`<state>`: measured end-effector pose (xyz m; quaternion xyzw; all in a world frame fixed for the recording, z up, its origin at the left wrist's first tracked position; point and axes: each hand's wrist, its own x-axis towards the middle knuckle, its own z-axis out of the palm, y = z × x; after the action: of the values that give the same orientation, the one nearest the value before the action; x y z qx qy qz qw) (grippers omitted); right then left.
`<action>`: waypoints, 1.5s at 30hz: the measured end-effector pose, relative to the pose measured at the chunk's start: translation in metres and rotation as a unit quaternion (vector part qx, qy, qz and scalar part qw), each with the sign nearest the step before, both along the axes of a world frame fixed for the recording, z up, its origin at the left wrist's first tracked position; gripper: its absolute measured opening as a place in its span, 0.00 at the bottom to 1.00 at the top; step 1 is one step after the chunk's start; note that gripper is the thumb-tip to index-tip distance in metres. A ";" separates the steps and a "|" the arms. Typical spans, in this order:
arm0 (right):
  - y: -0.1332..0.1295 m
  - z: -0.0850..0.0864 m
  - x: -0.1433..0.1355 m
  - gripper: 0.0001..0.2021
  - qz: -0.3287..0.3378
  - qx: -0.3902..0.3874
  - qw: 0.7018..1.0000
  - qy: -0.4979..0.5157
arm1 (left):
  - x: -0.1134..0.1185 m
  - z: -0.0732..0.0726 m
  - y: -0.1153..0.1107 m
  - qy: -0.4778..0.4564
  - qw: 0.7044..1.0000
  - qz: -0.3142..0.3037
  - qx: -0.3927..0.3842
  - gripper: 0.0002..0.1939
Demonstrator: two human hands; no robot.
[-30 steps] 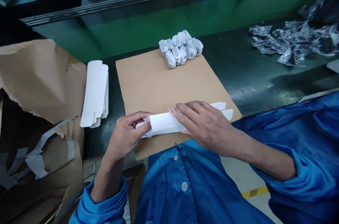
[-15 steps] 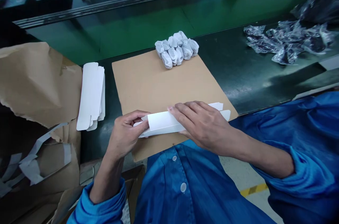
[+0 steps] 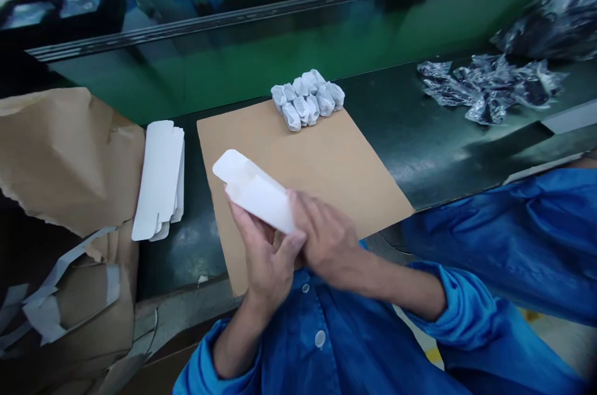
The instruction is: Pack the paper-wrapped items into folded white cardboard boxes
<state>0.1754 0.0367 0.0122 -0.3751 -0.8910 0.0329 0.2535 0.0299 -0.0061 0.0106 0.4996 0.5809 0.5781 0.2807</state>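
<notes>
A long white carton (image 3: 261, 196) is held tilted above the brown cardboard sheet (image 3: 373, 196), its far end with an unfolded flap pointing up and left. My left hand (image 3: 265, 252) wraps it from below, fingers behind it and thumb near its lower end. At that lower end my right hand (image 3: 326, 236) closes over the carton, slightly blurred; its fingertips and the end flaps there are hidden. Several small bundles wrapped in white paper (image 3: 308, 99) sit together at the sheet's far edge.
Flat white cartons (image 3: 158, 177) lie stacked left of the sheet, beside a torn brown cardboard box (image 3: 69, 152). Clear plastic bags with dark contents (image 3: 494, 87) lie at the right on the dark bench (image 3: 396, 127). A green panel (image 3: 196, 65) runs along the back.
The carton has turned from nearly level to slanting, its left end raised. My right hand has shifted left to the lower end, and my left hand now supports it from beneath.
</notes>
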 end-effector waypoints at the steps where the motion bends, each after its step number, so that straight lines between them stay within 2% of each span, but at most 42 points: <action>1: -0.005 0.003 -0.002 0.27 0.053 -0.043 0.998 0.010 | 0.004 -0.001 0.002 0.030 0.999 0.039 -0.009 0.48; 3: -0.007 0.013 -0.001 0.32 0.115 -0.150 0.980 0.069 | 0.002 0.000 0.005 0.093 0.992 0.088 -0.013 0.45; 5: 0.002 0.025 0.003 0.34 0.111 -0.220 0.955 0.163 | -0.004 0.002 0.006 0.137 0.989 0.061 -0.006 0.43; 7: 0.015 0.035 0.006 0.27 0.108 -0.242 0.936 0.232 | -0.009 0.005 0.005 0.155 0.988 0.021 0.006 0.40; 9: 0.027 0.040 0.007 0.19 0.149 -0.258 0.921 0.249 | -0.012 0.008 0.004 0.166 0.986 0.013 0.017 0.35; 11: 0.036 0.041 0.008 0.15 0.185 -0.298 0.900 0.260 | -0.015 0.009 0.002 0.170 0.985 0.007 0.020 0.31; 12: 0.040 0.042 0.009 0.14 0.177 -0.318 0.887 0.284 | -0.017 0.009 0.002 0.163 0.987 -0.009 0.011 0.30; 14: 0.049 0.041 0.010 0.13 0.124 -0.352 0.850 0.371 | -0.020 0.009 0.001 0.137 0.989 -0.047 -0.016 0.30; 16: 0.057 0.041 0.009 0.15 0.076 -0.401 0.794 0.450 | -0.022 0.009 0.000 0.126 0.988 -0.082 -0.035 0.29; 17: 0.061 0.041 0.007 0.17 0.076 -0.439 0.764 0.467 | -0.022 0.009 0.001 0.133 0.986 -0.092 -0.036 0.29; 19: 0.066 0.041 0.002 0.18 0.121 -0.517 0.718 0.450 | -0.021 0.010 0.002 0.170 0.981 -0.093 -0.023 0.27; 21: 0.066 0.041 -0.003 0.16 0.163 -0.556 0.703 0.412 | -0.018 0.012 0.003 0.214 0.974 -0.077 -0.013 0.24; 24: 0.060 0.041 -0.005 0.13 0.175 -0.554 0.716 0.388 | -0.014 0.011 0.005 0.259 0.965 -0.045 -0.008 0.23; 27: 0.055 0.040 -0.005 0.13 0.165 -0.550 0.713 0.402 | -0.010 0.004 0.004 0.248 0.968 -0.027 0.031 0.29; 30: 0.053 0.039 -0.005 0.11 0.166 -0.540 0.712 0.418 | -0.006 -0.003 0.003 0.215 0.973 -0.023 0.081 0.40; 32: 0.051 0.040 -0.004 0.10 0.163 -0.526 0.724 0.416 | -0.006 -0.004 0.001 0.208 0.975 -0.031 0.076 0.51; 35: 0.047 0.042 -0.003 0.07 0.148 -0.484 0.771 0.386 | -0.008 -0.001 -0.001 0.250 0.967 -0.040 0.022 0.57; 37: 0.043 0.041 -0.002 0.06 0.151 -0.435 0.805 0.375 | -0.011 0.002 -0.001 0.295 0.955 -0.039 0.000 0.54; 39: 0.038 0.036 -0.003 0.07 0.174 -0.382 0.826 0.377 | -0.013 0.005 -0.002 0.319 0.947 -0.038 -0.006 0.51; 42: 0.032 0.025 -0.005 0.10 0.198 -0.284 0.860 0.375 | -0.014 0.006 -0.003 0.321 0.946 -0.042 -0.011 0.49; 45: 0.024 0.015 -0.008 0.10 0.178 -0.161 0.901 0.361 | -0.014 0.005 -0.005 0.305 0.950 -0.065 -0.027 0.48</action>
<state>0.1671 0.0604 0.0269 -0.2085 -0.7729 0.3533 0.4840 0.0164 -0.0115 0.0155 0.6809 0.6207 0.3623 0.1405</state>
